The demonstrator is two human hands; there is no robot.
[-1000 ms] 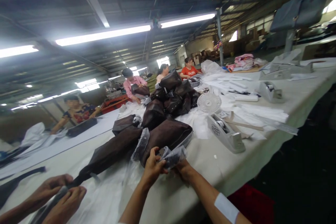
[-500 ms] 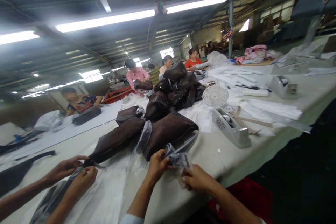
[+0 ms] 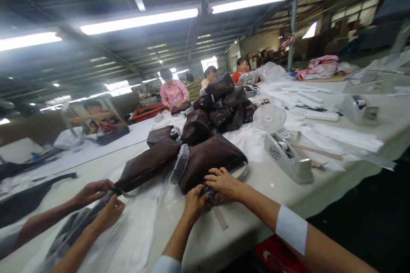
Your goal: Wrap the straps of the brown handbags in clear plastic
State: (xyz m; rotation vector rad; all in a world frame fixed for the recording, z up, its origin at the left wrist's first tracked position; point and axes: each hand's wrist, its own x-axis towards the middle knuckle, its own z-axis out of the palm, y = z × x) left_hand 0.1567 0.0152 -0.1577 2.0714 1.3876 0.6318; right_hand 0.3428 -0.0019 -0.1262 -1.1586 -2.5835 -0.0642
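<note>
A dark brown bag (image 3: 213, 158) lies on the table in front of me, its strap end bunched in clear plastic film. My left hand (image 3: 196, 201) pinches this wrapped strap at the bag's near edge. Over the same bundle curl the fingers of my right hand (image 3: 224, 184), pressed against the film. Both hands partly hide the bundle. A pale strip (image 3: 220, 217) sticks out below my fingers. Clear film (image 3: 180, 164) also covers part of the bag's left side. Another dark bag (image 3: 149, 166) lies to the left, held at its near end by a co-worker's hands (image 3: 107, 204).
Several wrapped dark bags (image 3: 221, 104) are piled behind. To the right stand a tape dispenser (image 3: 290, 158), a white fan (image 3: 269, 118) and a second dispenser (image 3: 360, 110). White plastic sleeves (image 3: 339, 134) lie near the table's right edge. Several people (image 3: 174, 93) work across the table.
My right hand has moved left and up from the loose film end onto the wrapped strap beside my left hand. The pale strip now shows below. The view has shifted slightly.
</note>
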